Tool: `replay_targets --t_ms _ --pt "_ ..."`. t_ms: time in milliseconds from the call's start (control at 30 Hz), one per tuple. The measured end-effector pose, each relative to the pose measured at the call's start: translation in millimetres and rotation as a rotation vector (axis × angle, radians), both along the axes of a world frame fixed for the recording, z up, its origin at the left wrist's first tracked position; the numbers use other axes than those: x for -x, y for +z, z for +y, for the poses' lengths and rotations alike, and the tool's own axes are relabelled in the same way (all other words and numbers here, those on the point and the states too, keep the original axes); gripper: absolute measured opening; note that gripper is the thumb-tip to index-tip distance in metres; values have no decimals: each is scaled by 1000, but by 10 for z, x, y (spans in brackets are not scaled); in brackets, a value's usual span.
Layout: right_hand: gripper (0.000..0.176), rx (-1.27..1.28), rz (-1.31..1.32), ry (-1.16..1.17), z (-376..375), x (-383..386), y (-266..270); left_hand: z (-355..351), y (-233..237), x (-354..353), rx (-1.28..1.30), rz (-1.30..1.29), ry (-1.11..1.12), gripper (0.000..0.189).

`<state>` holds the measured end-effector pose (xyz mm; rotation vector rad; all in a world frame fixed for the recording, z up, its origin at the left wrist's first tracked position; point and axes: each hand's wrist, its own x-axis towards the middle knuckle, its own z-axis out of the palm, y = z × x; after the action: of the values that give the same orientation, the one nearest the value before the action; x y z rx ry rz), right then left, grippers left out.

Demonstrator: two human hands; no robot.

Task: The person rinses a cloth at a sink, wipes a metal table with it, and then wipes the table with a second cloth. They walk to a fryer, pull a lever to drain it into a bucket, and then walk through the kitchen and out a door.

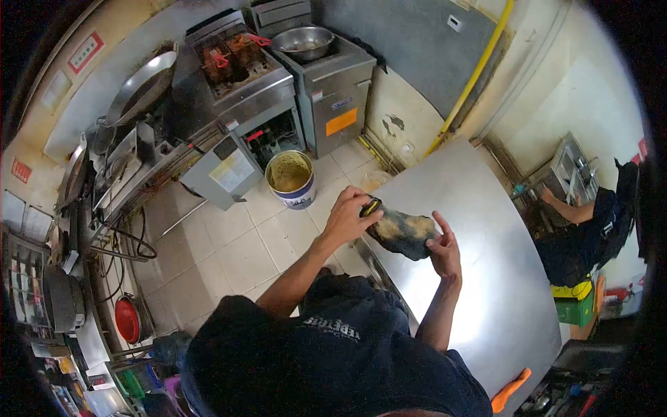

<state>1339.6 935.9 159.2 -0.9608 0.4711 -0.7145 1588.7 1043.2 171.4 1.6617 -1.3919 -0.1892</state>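
Observation:
A dark, grimy cloth (401,234) with yellowish stains is held up between my two hands, just above the near corner of a stainless steel table (479,292). My left hand (345,219) is closed at the cloth's left end around a small black-and-yellow handle (371,206); what the handle belongs to is hidden. My right hand (445,254) grips the cloth's right side with the fingers spread along it. My dark shirt fills the bottom of the view.
A bucket (290,181) of yellowish stuff stands on the tiled floor by two fryers (278,90), one with a metal bowl (303,42) on top. A big pan (142,87) is at left, and a red basin (127,318) lower left. Another person (587,229) works at right, near a green crate (574,309).

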Motion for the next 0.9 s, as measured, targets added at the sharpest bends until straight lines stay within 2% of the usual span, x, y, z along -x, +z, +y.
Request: replay_targets --t_ms 67,100,133,167,200,233,333,400,467,533,567,600,633,667,700,733,767,833,867,900 --pt "78 -64 -11 -70 -5 255 49 -103 85 128 -73 96 -24 34" --pt "71 -136 -54 -142 28 336 81 -197 56 151 -236 238 -117 34" --pt "71 -131 -40 -143 -7 427 19 -288 18 205 -389 380 -210 35" --pt "68 -239 29 -198 -70 510 -111 -393 -84 315 -402 695 -321 37" --pt "66 -355 96 -260 -94 603 -243 -507 -185 409 -403 703 -327 37" --pt "57 -266 192 -231 -127 682 -315 -646 -284 489 -456 656 -382 38" --pt "50 -172 268 -307 -322 949 -432 -962 -360 792 -599 563 -499 38" --pt "43 2 400 -615 -294 1021 -6 -1310 -326 969 -380 434 -567 34" --pt "38 197 436 -723 -304 1297 339 -1301 168 1173 -273 410 -657 30" --pt "26 376 355 -789 -184 1543 585 -1195 617 1247 -98 127 -763 25" --pt "17 390 346 -826 -61 1627 763 -1201 677 1279 -101 117 -828 25" --pt "17 368 347 -882 37 1753 795 -1179 700 1274 65 51 -874 25" --pt "15 449 305 -798 140 1905 763 -1145 666 1321 223 -5 -912 24" --pt "13 512 270 -708 262 2016 729 -1119 569 1377 178 3 -962 24" --pt "12 466 321 -665 384 2085 706 -1033 407 1385 69 53 -1002 25" --pt "11 351 360 -632 542 2236 463 -936 257 1382 -31 77 -1037 27" --pt "6 189 623 -599 718 2374 258 -827 -55 1399 -273 57 -1036 35" --pt "33 244 1521 -392 1058 2578 -419 -577 -766 1321 -411 -73 -1053 34" --pt "35 84 1682 -219 1183 2645 -700 -484 -1121 1241 -569 36 -1021 35" --pt "32 -78 1680 -216 1220 2622 -829 -394 -1501 1072 -563 -13 -894 33"
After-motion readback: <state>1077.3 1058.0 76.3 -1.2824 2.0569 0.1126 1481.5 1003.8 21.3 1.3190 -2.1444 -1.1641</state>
